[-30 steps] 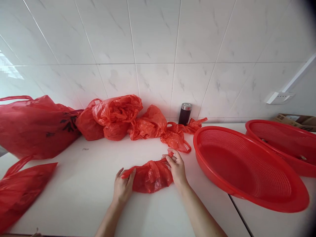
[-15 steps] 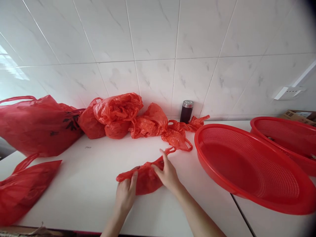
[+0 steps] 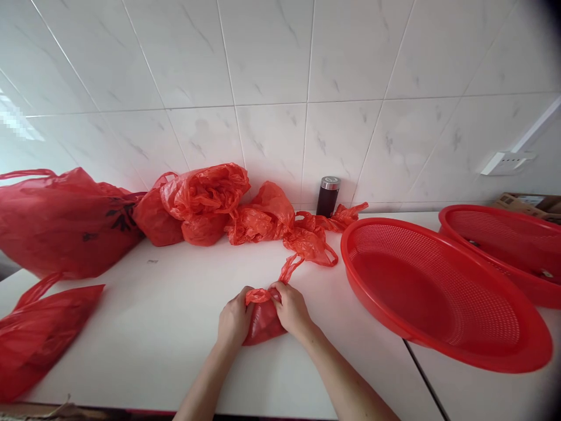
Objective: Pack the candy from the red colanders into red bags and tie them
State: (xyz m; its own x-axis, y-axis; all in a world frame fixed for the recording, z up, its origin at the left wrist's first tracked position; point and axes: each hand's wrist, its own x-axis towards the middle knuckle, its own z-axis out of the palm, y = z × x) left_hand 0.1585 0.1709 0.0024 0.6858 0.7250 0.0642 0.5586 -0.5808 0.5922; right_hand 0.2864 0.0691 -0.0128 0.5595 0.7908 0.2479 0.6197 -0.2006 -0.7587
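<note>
A small red plastic bag (image 3: pixel 264 320) lies bunched on the white counter (image 3: pixel 175 327) in front of me. My left hand (image 3: pixel 235 323) grips its left side with fingers curled. On the other side my right hand (image 3: pixel 291 308) pinches the gathered top, where a twisted handle strip (image 3: pixel 290 269) sticks up and away toward the wall. Both hands press close together around the bag.
A pile of crumpled red bags (image 3: pixel 228 207) lies along the tiled wall, with a large full red bag (image 3: pixel 61 219) at left and a flat one (image 3: pixel 39 336) at front left. A dark flask (image 3: pixel 328 196) stands by the wall. Two red perforated baskets (image 3: pixel 442 292) (image 3: pixel 504 245) sit at right.
My hands have drawn together, gathering the spread bag into a tight bunch. The handle strip now sticks up from the pinch. The view has shifted slightly.
</note>
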